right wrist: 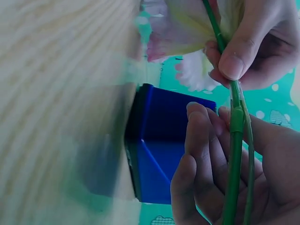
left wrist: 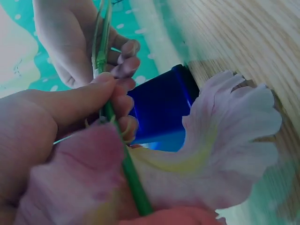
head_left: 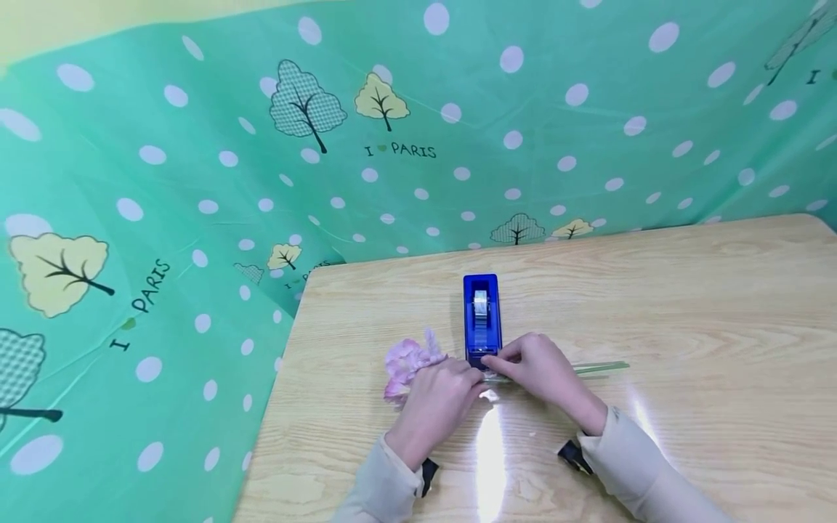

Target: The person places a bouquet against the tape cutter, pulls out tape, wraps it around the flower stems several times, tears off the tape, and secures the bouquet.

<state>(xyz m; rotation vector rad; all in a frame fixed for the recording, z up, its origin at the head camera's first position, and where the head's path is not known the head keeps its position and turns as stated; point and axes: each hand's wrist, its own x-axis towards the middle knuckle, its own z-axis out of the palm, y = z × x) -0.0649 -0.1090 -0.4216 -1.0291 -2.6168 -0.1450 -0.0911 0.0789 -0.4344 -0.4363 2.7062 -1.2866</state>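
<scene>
The wood-grained worktop [head_left: 654,312] is looking smooth and glossy, throwing back bright streaks of light. The tape dispenser [right wrist: 164,140] is showing shiny blue plastic. The petals [left wrist: 225,145] are looking like matt, faintly creased cloth — the green stems [right wrist: 235,159], like smooth plastic. The sleeves [head_left: 634,465] are showing matt cloth.

1. Artificial flower with pale pink, ruffled petals and yellow-tinted throats [head_left: 405,363]: lies on its side at the left end of its stem, above the tabletop [head_left: 686,312].
2. Slender green stems, one thick and one thin [right wrist: 233,178]: run side by side, extending rightward from the blossom. The left hand [head_left: 439,396] pinches them just below the petals.
3. Blue, elongated desktop tape dispenser [head_left: 468,319]: stands upright beyond the stems, front end facing the person. The right hand's [head_left: 539,370] fingertips are at this end.
4. Tape roll [head_left: 480,301]: sits inside the dispenser.
</scene>
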